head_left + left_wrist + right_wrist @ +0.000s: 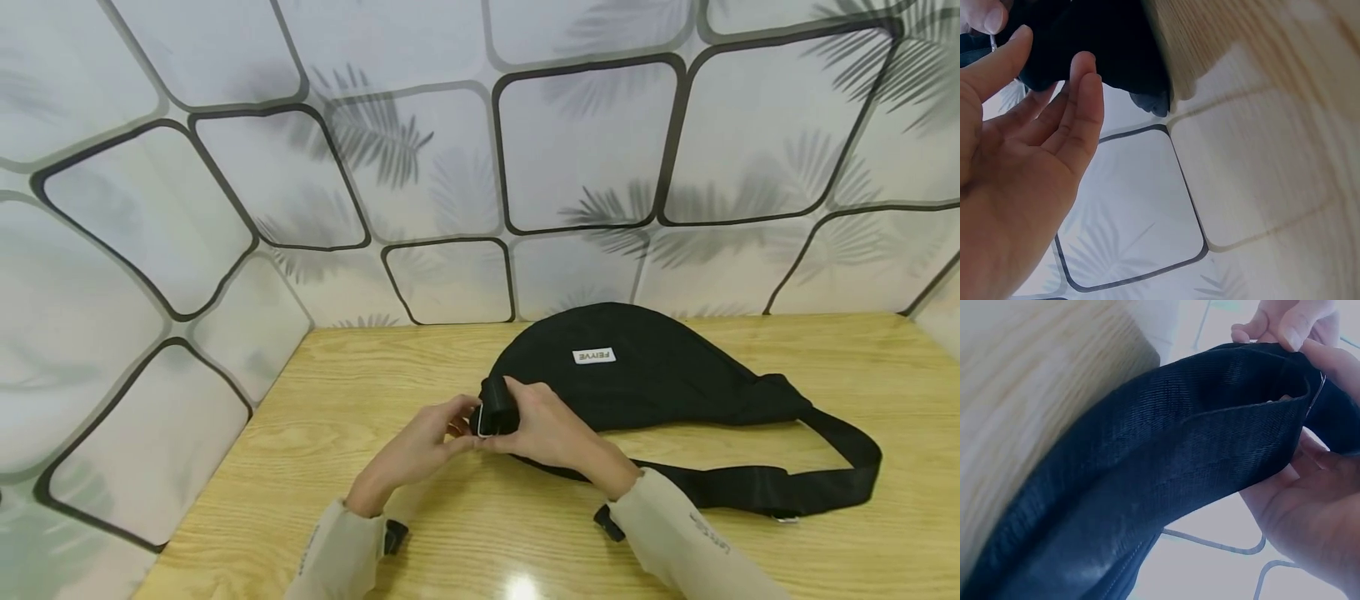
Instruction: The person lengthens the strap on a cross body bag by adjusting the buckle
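Note:
A black waist bag (pixel 630 375) with a small white label lies on the wooden table. Its black webbing strap (pixel 1210 437) is raised in a loop near the bag's left end, where a thin metal slider (pixel 1317 394) shows at the fold. My right hand (pixel 543 425) grips this loop, thumb on one side and fingers on the other. From the left, my left hand (pixel 420 450) holds the strap beside the slider with thumb and fingertips. The left wrist view shows the left fingers (pixel 1088 87) bent near the dark fabric; their exact contact is partly hidden.
The remaining strap (pixel 795 492) curves over the table (pixel 360 367) from the bag's right end, passing behind the right forearm. A patterned wall covering (pixel 585 150) rises behind the table and along its left side.

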{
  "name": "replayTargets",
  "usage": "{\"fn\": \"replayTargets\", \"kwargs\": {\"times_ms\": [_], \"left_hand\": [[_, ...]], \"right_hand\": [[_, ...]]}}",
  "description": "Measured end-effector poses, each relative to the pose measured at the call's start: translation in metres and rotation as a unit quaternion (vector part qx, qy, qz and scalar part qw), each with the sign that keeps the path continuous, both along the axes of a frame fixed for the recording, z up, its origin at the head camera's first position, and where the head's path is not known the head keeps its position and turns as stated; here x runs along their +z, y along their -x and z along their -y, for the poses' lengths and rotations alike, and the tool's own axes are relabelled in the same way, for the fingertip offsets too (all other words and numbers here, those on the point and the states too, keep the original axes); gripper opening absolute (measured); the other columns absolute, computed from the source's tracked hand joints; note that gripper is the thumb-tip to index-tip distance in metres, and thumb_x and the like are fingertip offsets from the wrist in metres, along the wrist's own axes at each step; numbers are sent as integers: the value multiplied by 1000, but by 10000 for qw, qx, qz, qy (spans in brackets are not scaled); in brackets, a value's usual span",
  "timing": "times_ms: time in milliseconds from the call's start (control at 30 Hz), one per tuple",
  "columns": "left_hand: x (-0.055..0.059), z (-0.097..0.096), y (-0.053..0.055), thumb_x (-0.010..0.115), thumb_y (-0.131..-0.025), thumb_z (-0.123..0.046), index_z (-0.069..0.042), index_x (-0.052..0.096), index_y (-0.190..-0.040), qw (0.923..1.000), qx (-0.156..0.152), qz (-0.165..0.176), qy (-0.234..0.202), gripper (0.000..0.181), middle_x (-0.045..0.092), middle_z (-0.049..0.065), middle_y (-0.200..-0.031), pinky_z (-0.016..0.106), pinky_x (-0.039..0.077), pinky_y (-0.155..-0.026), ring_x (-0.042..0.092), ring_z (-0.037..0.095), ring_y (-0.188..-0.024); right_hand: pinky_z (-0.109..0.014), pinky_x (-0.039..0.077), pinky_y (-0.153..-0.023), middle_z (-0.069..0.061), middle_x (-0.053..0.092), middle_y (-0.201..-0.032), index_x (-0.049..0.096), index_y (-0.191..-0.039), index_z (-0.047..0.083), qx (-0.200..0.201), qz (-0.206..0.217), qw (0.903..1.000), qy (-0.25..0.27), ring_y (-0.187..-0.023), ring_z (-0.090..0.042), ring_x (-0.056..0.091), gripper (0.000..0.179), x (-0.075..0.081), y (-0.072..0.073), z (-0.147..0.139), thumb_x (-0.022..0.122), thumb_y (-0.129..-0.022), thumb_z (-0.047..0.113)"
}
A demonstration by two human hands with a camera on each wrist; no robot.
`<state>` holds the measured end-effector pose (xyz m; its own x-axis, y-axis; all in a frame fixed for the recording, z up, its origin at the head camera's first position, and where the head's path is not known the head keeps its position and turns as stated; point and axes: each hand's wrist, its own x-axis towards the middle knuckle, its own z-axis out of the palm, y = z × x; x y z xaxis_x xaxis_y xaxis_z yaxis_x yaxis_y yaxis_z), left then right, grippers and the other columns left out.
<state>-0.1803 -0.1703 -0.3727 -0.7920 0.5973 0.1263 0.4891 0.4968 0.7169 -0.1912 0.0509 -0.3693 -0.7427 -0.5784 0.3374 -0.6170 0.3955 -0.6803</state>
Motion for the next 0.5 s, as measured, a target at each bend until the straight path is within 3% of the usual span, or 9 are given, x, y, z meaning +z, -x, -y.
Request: {"fn": "replayTargets", "kwargs": {"times_ms": [233,500], "left_hand": [[-2,8,1,64,-100,-5,3,53,-137,9981,519,32,320,39,66,13,-114,41,53,-87,65,26,-98],[0,8,1,64,-101,-9,5,53,-137,9985,449,-18,328,41,65,19,-118,40,53,-86,66,30,-100]], "right_hand": [[-41,55,-86,-11,72,-110,62,-113,1,-151,318,9994,-24,-103,-26,70,39,6,0,-15,84,-82,10],[-46,55,-88,-10,72,-110,62,-112,2,-209,354,9990,-190,-107,-29,69,37,10,-1,-38,83,-84,12]]}}
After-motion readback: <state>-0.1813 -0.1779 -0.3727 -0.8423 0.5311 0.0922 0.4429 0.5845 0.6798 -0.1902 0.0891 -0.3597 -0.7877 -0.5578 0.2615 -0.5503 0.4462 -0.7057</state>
